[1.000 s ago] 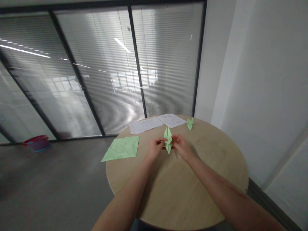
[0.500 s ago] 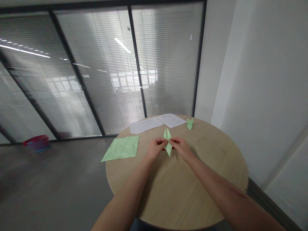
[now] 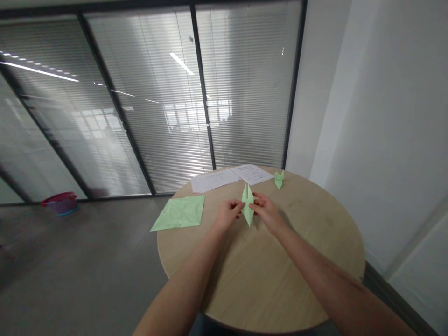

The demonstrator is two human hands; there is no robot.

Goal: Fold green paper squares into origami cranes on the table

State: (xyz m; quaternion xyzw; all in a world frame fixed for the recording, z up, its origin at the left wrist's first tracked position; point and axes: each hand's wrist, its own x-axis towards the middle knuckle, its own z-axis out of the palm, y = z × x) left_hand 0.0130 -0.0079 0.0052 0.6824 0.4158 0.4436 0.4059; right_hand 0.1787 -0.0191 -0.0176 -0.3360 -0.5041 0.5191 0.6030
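Note:
Between my hands, above the round table, a piece of folded green paper (image 3: 248, 210) stands with a split upper point and a single lower point. My left hand (image 3: 229, 213) pinches its left edge between thumb and fingers. On the other edge, my right hand (image 3: 266, 211) holds it with the thumb in front and the fingers behind. A small finished-looking green origami figure (image 3: 279, 179) sits near the table's far right edge. To the left lies a flat, creased green paper sheet (image 3: 182, 212), one corner jutting past the table's rim.
White printed sheets (image 3: 227, 179) lie at the far side of the wooden table (image 3: 280, 280). A glass partition with blinds (image 3: 175, 116) stands behind it, and a white wall (image 3: 392, 140) is close on the right. A red and blue basket (image 3: 63, 204) rests on the floor at left.
My right hand has shifted its grip, with its fingers now spread behind the folded paper. The paper looks a little wider towards me. The whole view has moved slightly.

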